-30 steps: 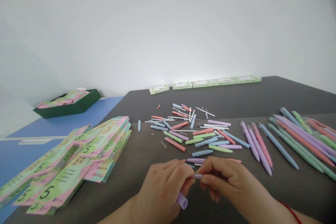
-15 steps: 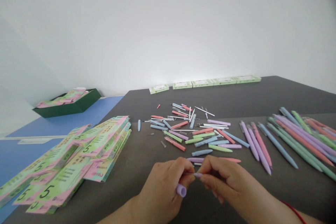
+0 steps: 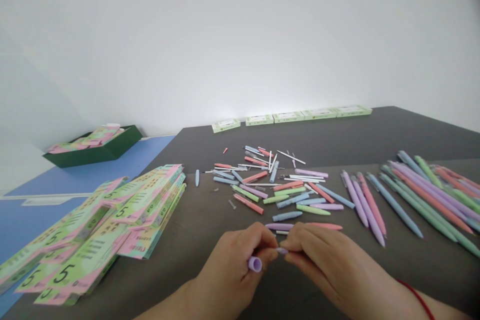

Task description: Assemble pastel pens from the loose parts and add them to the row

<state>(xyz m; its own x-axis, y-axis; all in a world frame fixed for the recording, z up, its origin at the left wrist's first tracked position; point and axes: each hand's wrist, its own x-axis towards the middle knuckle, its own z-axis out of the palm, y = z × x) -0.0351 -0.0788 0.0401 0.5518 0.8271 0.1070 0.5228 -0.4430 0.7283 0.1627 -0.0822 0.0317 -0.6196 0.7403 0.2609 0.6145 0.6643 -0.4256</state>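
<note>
My left hand (image 3: 234, 265) is closed around a hollow purple pen barrel (image 3: 255, 264), whose open end points toward me. Its thumb and forefinger also meet a small pale-purple pen part (image 3: 282, 250) between the hands. From the other side my right hand (image 3: 326, 262) pinches that same part, and its fingers hide most of it. Just beyond the fingertips lie a purple barrel piece (image 3: 279, 227) and a coral one (image 3: 326, 226). Farther off are loose pen parts, among them a blue barrel piece (image 3: 287, 216), a green one (image 3: 313, 209) and white refills (image 3: 305, 178).
Whole pens (image 3: 362, 205) lie in rows on the right, with a denser group (image 3: 431, 200) farther right. Stacked printed pen boxes (image 3: 112, 225) cover the left side. A dark green tray (image 3: 108, 150) holds more cartons. Pale green boxes (image 3: 288, 117) line the table's back edge.
My right hand's fingers have rolled forward and closed over the small purple part. The barrel in my left hand has tipped slightly to the left. The view has shifted a little.
</note>
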